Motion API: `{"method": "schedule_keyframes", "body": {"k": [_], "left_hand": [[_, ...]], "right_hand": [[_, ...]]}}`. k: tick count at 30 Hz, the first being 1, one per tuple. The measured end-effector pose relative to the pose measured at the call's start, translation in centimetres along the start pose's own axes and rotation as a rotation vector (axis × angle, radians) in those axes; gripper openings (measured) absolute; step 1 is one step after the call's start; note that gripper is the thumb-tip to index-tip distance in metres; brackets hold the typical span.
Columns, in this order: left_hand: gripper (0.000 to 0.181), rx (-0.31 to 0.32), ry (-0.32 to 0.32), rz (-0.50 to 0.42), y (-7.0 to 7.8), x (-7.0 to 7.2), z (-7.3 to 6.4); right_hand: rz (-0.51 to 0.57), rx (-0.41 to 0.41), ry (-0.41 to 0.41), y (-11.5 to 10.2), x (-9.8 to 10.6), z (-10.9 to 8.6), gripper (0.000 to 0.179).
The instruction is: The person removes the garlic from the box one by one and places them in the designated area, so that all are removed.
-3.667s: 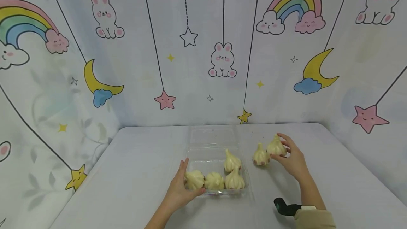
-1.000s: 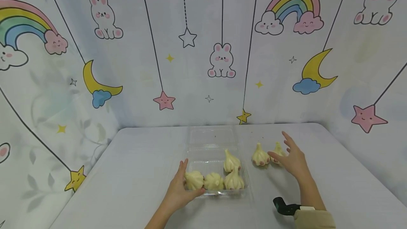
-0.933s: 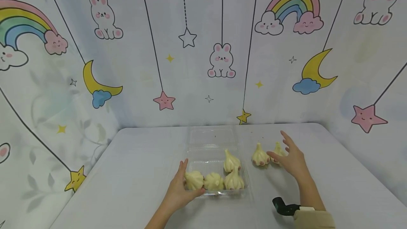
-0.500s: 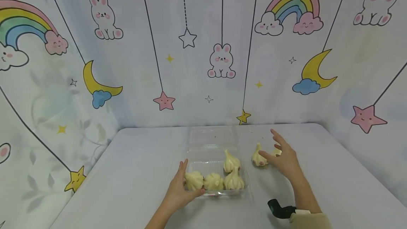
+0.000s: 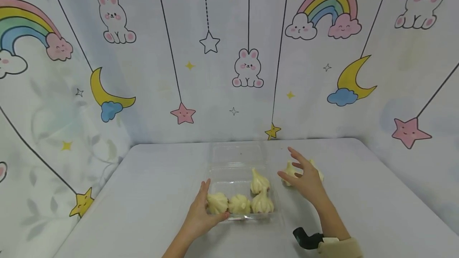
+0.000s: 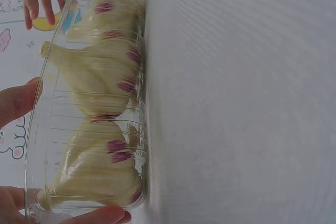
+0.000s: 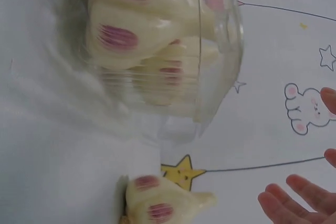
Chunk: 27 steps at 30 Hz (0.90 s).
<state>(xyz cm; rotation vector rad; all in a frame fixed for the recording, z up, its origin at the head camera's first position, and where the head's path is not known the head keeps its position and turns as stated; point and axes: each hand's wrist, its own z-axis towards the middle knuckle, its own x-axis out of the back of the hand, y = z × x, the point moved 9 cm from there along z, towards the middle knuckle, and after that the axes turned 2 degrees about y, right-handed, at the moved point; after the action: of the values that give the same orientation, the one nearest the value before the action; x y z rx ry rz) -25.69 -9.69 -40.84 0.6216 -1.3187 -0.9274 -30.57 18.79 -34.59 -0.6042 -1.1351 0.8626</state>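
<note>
My left hand holds the near left corner of a clear plastic clamshell box, thumb on the front rim and fingers along the left side. Inside are several pale garlic bulbs: three in the front row, one behind at the right. In the left wrist view, purple-marked bulbs show through the box wall. Spread and holding nothing, my right hand is right of the box. It partly covers two garlic bulbs standing on the table, one nearer the box, the other farther right.
The box's transparent lid lies folded back toward the rear of the white table. A patterned cloth wall rises behind the table and along both sides. A black wrist-worn device sticks out from the right forearm.
My right hand has let go of a garlic bulb, leaving it standing beside the other on the table. The hand has since moved left toward the box. My left hand stays on the box.
</note>
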Motion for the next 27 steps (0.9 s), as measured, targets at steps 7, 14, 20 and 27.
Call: {"method": "schedule_keyframes", "body": {"k": [7, 14, 20, 27], "left_hand": [[0.106, 0.001, 0.001, 0.009, 0.0, 0.2, 0.0], [0.105, -0.004, -0.001, -0.007, 0.1, 0.2, 0.0], [0.106, 0.008, 0.003, -0.004, 0.0, 0.2, 0.0], [0.105, 0.008, -0.003, 0.000, -0.3, 0.0, 0.2]], "right_hand": [[0.042, 0.043, -0.023, -0.6, -1.7, -0.1, 0.075], [0.034, 0.031, -0.091, -1.2, -3.6, -0.4, 0.074], [0.036, 0.035, -0.151, -1.8, -5.6, -0.3, 0.073], [-0.014, 0.057, -0.210, -2.3, -7.4, -0.2, 0.070]]}}
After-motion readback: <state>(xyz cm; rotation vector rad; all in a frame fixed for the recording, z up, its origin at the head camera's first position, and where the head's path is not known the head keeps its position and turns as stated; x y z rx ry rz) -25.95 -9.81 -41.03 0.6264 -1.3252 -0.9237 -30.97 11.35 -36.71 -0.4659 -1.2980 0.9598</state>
